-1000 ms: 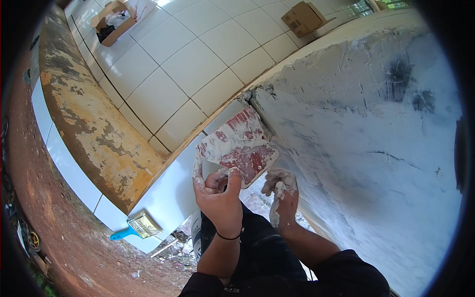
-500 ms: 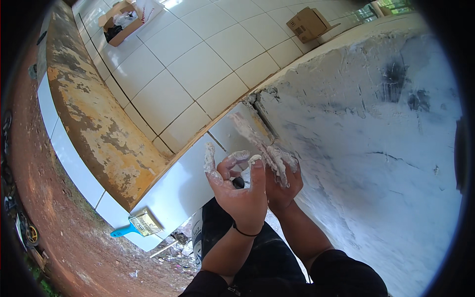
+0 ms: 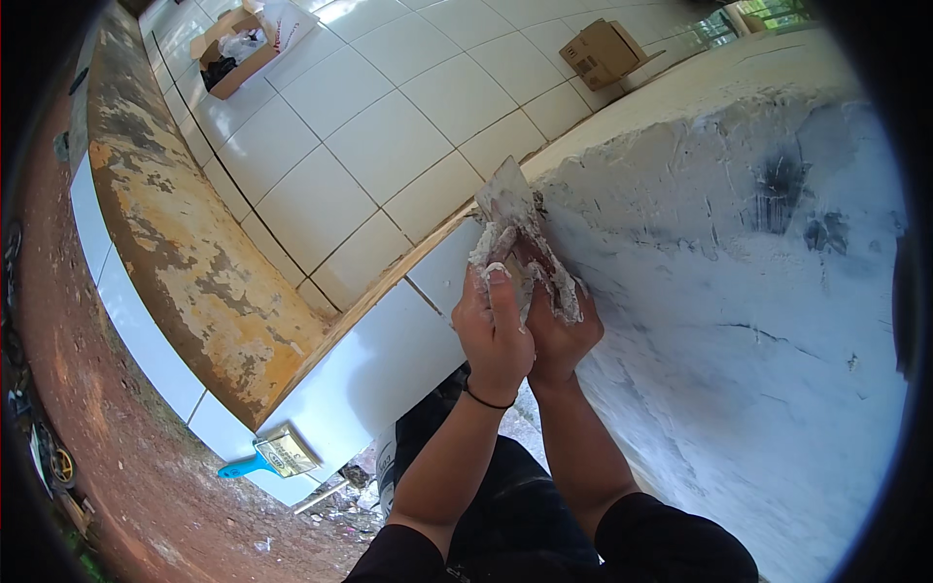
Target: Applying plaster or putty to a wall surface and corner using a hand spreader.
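A plaster-smeared putty knife [image 3: 507, 190] points up and away from me, its thin flat blade over the corner where the tiled ledge meets the wall. My right hand [image 3: 562, 335] is closed round its lower part, and thick white plaster coats those fingers. From the left, my left hand [image 3: 494, 316] presses against the putty knife, fingers together and thumb on top, with wet plaster on the fingertips. Both hands are side by side, nearly touching. The handle is hidden by my hands.
At my right rises a whitish plastered wall [image 3: 739, 291] with dark smudges and a crack. A blue-handled paintbrush [image 3: 277, 454] lies on the white tiled ledge [image 3: 374, 355]. Beyond are a peeling yellow low wall [image 3: 194, 253], an open carton [image 3: 236, 58] and a closed cardboard box [image 3: 603, 53].
My left hand, earlier with fingers spread apart from the tool, has moved up and closed against the putty knife. The blade has swung to point more upright.
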A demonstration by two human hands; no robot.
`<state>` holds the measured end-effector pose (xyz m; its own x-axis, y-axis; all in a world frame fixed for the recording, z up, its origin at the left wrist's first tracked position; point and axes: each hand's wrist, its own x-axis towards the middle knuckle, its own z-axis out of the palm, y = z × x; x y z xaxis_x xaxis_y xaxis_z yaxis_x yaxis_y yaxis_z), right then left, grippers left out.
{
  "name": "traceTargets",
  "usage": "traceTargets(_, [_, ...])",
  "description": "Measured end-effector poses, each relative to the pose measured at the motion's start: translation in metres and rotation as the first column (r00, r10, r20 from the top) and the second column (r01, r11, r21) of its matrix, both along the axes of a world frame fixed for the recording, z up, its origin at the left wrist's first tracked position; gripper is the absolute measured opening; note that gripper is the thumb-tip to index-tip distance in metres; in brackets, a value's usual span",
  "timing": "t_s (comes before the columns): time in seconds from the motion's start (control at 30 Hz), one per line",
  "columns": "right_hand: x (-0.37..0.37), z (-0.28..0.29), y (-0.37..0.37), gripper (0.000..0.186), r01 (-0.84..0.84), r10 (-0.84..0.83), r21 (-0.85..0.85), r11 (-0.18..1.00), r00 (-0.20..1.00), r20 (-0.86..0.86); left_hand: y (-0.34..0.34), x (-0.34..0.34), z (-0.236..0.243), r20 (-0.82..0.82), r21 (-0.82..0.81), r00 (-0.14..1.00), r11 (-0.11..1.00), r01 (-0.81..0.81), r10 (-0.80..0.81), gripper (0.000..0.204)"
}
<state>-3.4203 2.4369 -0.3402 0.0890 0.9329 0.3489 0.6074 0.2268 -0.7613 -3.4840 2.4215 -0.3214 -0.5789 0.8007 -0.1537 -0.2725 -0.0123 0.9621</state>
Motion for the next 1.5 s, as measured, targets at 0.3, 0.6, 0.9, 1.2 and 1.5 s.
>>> traceTargets(0.3, [0.001, 0.002, -0.002, 0.022, 0.072, -0.072, 0.005, 0.997, 0.992, 0.103, 0.005, 0.002, -0.003, -0.059, 0.020, 0.997, 0.999, 0.049, -0.048, 0.047])
traceTargets(0.6, [0.009, 0.010, -0.001, 0.018, 0.042, -0.081, 0.175, 0.984, 0.971, 0.223, 0.003, 0.008, -0.010, 0.125, 0.111, 0.986, 0.989, 0.101, -0.115, 0.054])
traceTargets(0.9, [0.017, 0.025, -0.012, 0.022, 0.013, -0.061, 0.192, 0.981, 0.968, 0.245, -0.011, 0.013, -0.007, 0.174, 0.200, 0.966, 0.967, 0.156, -0.191, 0.058])
traceTargets(1.2, [0.041, 0.051, -0.039, 0.014, -0.240, 0.165, 0.111, 0.964, 0.875, 0.456, -0.050, 0.007, 0.009, 0.193, 0.198, 0.963, 0.968, 0.151, -0.189, 0.065])
traceTargets(1.5, [0.032, 0.062, -0.034, 0.025, -0.353, 0.266, 0.120, 0.928, 0.853, 0.449, -0.062, -0.012, -0.005, 0.120, 0.149, 0.984, 0.977, -0.150, 0.133, 0.055])
